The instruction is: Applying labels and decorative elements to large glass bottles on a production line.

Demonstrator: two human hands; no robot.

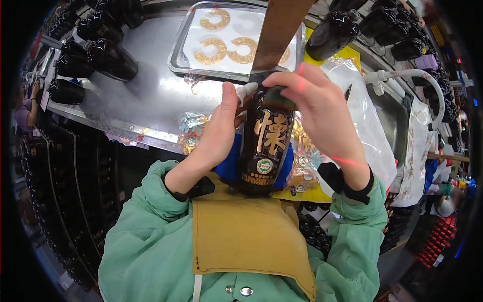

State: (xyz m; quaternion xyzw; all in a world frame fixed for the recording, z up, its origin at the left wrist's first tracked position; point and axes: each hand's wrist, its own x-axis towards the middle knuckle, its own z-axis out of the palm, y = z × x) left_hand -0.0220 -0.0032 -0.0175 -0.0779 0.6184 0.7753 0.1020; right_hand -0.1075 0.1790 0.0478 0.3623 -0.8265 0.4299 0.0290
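Observation:
A dark glossy bottle (pixel 265 136) with a large gold character and a small round green-and-white sticker leans in a blue holder (pixel 229 163) in front of my body. My left hand (pixel 222 125) wraps its upper left side, thumb raised; the white-covered fingertips reach behind the bottle and are partly hidden. From the right, my right hand (pixel 317 95) presses bent fingers and thumb onto the bottle's shoulder. Whether a thin piece lies beneath those fingers I cannot make out. Red light lines cross the right hand and wrist.
A metal tray (pixel 173 55) behind the bottle holds white sheets with gold C-shaped pieces (pixel 241 50). A brown upright bar (pixel 282 30) rises beyond my hands. Dark bottles (pixel 111 59) stand left and back right. Clear plastic sheeting (pixel 370 131) and a sink (pixel 397 108) lie right.

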